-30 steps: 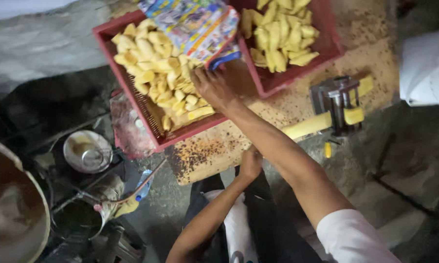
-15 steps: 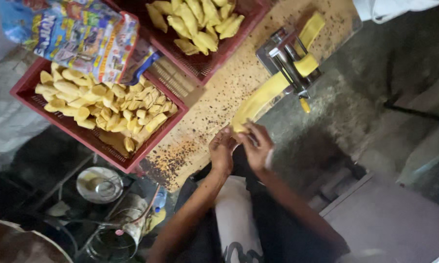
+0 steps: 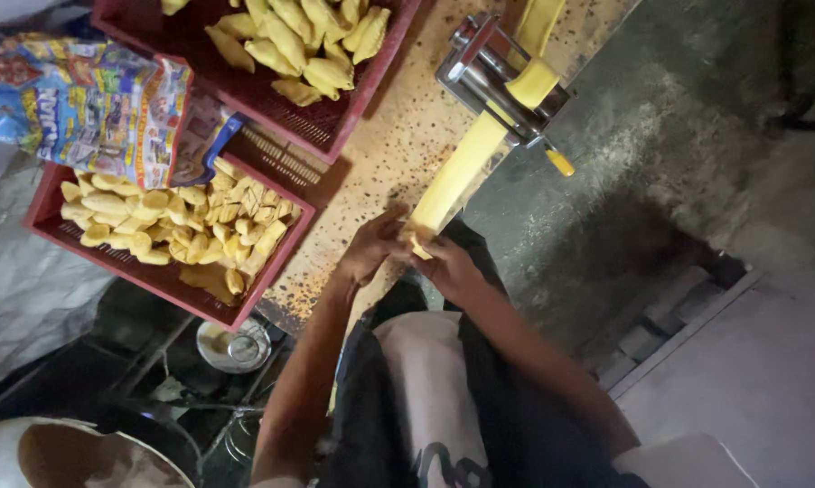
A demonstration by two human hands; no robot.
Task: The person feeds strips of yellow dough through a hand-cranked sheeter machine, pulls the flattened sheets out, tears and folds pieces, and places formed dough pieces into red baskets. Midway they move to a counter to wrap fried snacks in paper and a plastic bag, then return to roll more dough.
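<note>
Right now, head view (only one): both hands meet at the near end of a yellow dough strip. Left hand and right hand pinch the strip's tip betw. fingers, closed on it, touching each other. Strip runs up and away from the grip to a metal roller machine, w/ more dough feeding in on the far side.

Progress, as a judgement: a lot looks done already. Two red trays hold shaped yellow pieces. Tray 1 sits left of the grip, well filled. Tray 2 is up-left of the grip, beyond tray 1, partly out of frame, also holding a heap. The strip in hand is uncut and unshaped, so that bit is left; can't tell how much dough remains past the machine.

Counts:
- hands: 2, both on the strip
- strips: 1 continuous
- machines: 1, w/ 1 yellow-tipped crank handle
- trays: 2
- pieces: too many and too heaped to count, dozens per tray
- printed bags: 1, lying on tray 1's far edge
- small metal bowl: 1, below the table, down-left of the grip

All rests on a speckled tabletop.
</note>
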